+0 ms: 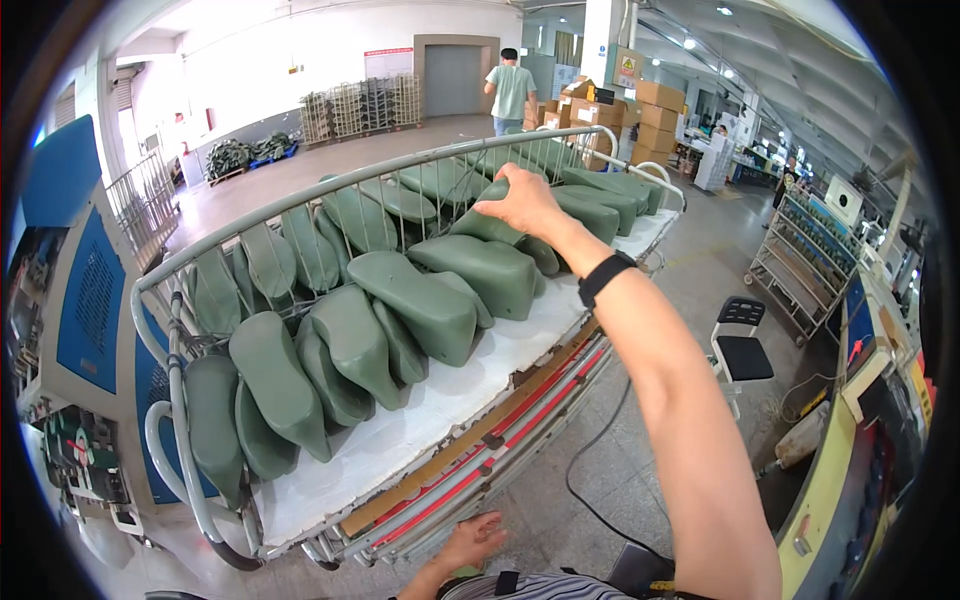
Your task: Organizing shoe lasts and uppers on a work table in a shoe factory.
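Note:
Many green plastic shoe lasts [350,340] lie in leaning rows on the white top of a metal rack cart [440,410]. My right arm reaches across the cart. My right hand [525,205] is closed around the upper end of one shoe last [487,226] in the middle of the rows. Its thumb and fingers curl over that end, and the palm hides part of it. Other lasts touch the held one on either side. Low in front of my body, beside the cart's near edge, my left hand [475,540] is held with fingers apart and nothing in it.
Curved grey tube rails [170,390] border the cart. To the left stands a blue and white machine [95,290]. A black folding chair [742,340] and a shelf rack [805,260] are at the right. Behind the cart, a person [512,90] stands near stacked cartons [655,120].

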A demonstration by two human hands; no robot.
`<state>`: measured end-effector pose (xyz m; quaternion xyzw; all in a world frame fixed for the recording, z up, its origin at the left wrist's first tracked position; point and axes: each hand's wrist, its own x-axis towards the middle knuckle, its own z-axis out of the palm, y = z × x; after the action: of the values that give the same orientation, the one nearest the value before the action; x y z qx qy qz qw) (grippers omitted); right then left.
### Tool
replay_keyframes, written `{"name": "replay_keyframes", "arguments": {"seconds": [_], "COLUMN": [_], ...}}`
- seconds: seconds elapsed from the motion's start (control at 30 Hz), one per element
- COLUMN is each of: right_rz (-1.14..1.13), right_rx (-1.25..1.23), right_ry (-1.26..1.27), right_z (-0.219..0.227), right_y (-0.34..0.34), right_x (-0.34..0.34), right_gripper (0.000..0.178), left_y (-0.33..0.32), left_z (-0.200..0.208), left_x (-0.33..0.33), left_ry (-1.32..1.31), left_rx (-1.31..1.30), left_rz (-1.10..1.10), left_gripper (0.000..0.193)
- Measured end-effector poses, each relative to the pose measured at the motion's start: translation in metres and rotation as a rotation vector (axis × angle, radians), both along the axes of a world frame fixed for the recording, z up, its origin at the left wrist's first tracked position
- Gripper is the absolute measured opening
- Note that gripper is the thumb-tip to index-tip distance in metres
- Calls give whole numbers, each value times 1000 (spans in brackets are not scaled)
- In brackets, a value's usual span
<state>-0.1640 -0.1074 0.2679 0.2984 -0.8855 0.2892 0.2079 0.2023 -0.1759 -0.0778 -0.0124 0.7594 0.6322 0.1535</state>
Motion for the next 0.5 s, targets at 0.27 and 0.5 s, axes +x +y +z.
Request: {"name": "replay_keyframes", "arguments": {"seconds": [0.27,0.5], "right_rz": [252,292], "right_rx": [-1128,-1424], "right_ry": [-344,-844], "right_z": [9,-153], "right_y": [121,191], "right_x": [97,260], "right_gripper": [41,47], "left_y": [30,91], "left_z": [57,117], "left_x": [-39,-115], "left_ry": [134,608], "left_rx": [102,752], "left_rz": [-165,-183], "left_gripper": [63,92]}}
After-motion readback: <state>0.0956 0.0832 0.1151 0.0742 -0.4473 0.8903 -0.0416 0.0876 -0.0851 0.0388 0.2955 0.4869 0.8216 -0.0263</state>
